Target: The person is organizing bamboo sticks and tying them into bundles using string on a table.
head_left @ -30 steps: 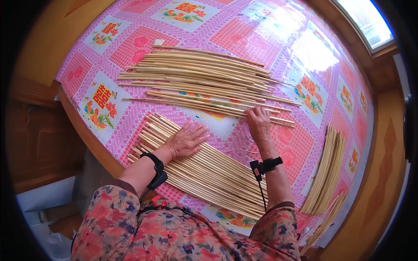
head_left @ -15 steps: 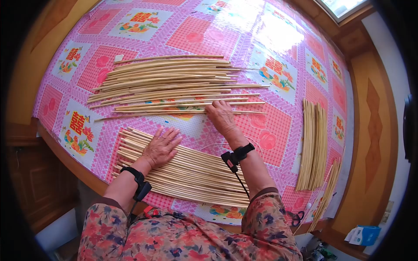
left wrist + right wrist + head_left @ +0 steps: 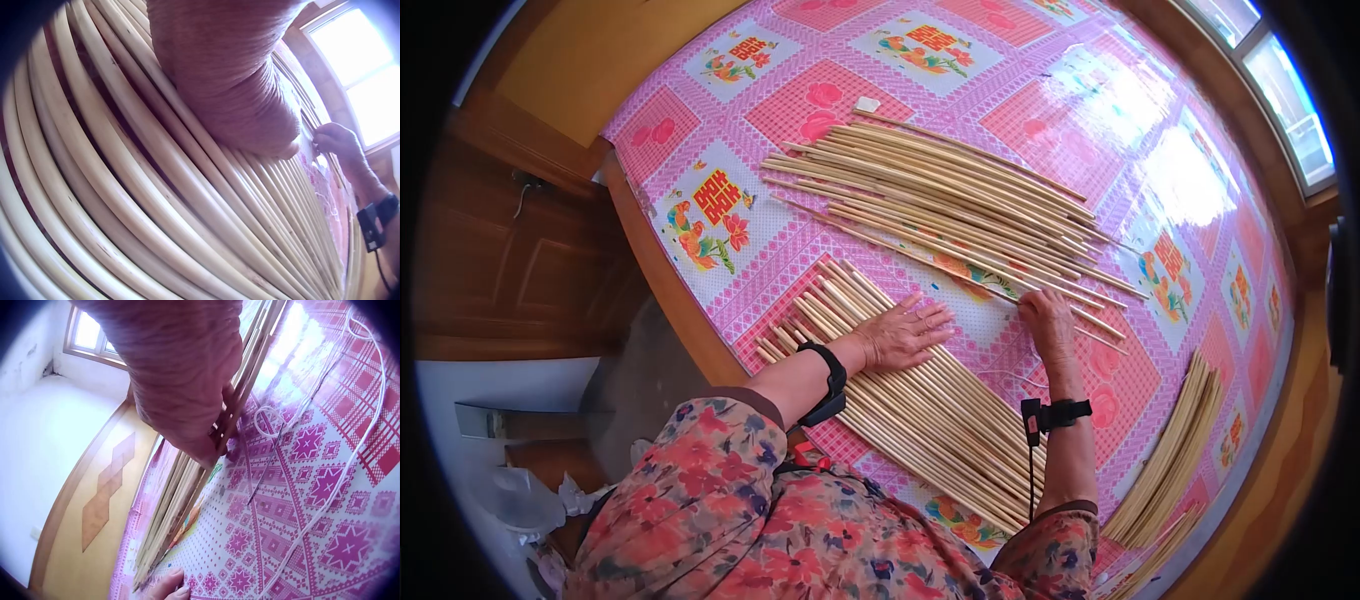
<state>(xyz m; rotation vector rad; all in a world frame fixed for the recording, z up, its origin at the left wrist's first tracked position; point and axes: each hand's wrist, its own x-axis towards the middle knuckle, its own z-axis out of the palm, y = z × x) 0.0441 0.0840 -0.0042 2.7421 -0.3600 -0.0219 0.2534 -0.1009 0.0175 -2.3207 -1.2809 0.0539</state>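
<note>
My left hand (image 3: 905,335) lies spread and palm down on a row of pale, peeled sticks (image 3: 940,425) laid side by side near the table's front edge. Seen from the left wrist, its heel (image 3: 244,119) rests across the closely packed sticks. Beyond the row is a loose pile of similar sticks (image 3: 960,180). At that pile's near side my right hand (image 3: 1050,320) pinches a thin stick (image 3: 880,241), its fingertips partly hidden behind the hand in the right wrist view. A needle (image 3: 265,465) and white thread (image 3: 304,528) lie on the tablecloth beside it.
A pink patterned tablecloth (image 3: 710,120) covers the table. Bundled sticks (image 3: 1165,460) lie along the right edge, with more thin ones nearer me. A small white scrap (image 3: 867,104) sits behind the pile. Dark wooden panelling (image 3: 520,260) stands at the left, beyond the table's edge.
The head view has swung to one side and back. My left hand stays on the row. My right hand keeps to the pile's near side, where the nearest stick lies farther from the others.
</note>
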